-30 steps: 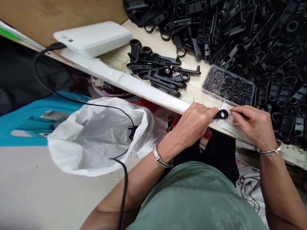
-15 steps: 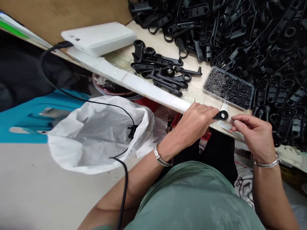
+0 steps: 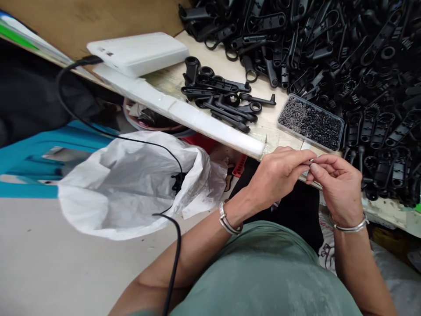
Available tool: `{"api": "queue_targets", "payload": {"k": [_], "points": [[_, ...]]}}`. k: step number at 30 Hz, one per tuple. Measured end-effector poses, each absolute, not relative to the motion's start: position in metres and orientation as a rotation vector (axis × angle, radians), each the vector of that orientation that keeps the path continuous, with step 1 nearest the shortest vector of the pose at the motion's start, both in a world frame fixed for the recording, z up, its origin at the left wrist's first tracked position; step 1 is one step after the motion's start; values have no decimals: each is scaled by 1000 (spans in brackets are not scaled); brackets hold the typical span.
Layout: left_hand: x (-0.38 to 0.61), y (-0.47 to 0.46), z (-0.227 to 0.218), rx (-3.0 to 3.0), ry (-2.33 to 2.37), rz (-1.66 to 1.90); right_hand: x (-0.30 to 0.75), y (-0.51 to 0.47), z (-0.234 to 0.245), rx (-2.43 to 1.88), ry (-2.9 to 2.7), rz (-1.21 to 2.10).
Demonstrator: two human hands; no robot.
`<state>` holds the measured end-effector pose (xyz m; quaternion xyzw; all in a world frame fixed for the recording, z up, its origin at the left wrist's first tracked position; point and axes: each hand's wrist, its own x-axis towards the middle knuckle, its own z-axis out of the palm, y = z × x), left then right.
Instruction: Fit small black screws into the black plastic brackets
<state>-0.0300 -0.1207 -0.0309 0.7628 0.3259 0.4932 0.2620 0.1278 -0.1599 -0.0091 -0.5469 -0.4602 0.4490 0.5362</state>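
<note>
My left hand (image 3: pixel 278 172) and my right hand (image 3: pixel 338 184) meet at the fingertips over the table's front edge. Both are closed in a pinch. Between the fingertips shows a tiny shiny metal piece (image 3: pixel 311 161), too small to name, pinched by my right hand. What my left fingers grip is hidden behind them; no black part shows there now. Just beyond the hands stands a clear plastic box (image 3: pixel 281 124) of small grey and black pieces. Left of it lies a small group of black plastic arms (image 3: pixel 230 105) with ringed ends.
A big heap of black plastic parts (image 3: pixel 315 44) covers the back and right of the table. A white power bank (image 3: pixel 141 52) with a black cable (image 3: pixel 61 94) sits at the left. Below hangs an open white bag (image 3: pixel 108 193), beside a blue stool (image 3: pixel 26 162).
My left hand has turned and moved right, and my right hand has moved left, so their fingertips now meet. The black ringed part that stuck out of my left hand is out of sight.
</note>
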Motion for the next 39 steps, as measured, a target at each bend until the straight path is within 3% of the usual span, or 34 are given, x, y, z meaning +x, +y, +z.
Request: {"api": "queue_targets", "payload": {"k": [17, 31, 39], "points": [[-25, -125, -35, 1327, 829, 1267, 123, -165, -16, -1338, -969, 1159], [-25, -128, -37, 1509, 896, 1280, 121, -165, -10, -1290, -918, 1218], [-25, -129, -36, 1498, 895, 1322, 120, -167, -10, -1287, -871, 1093]]}}
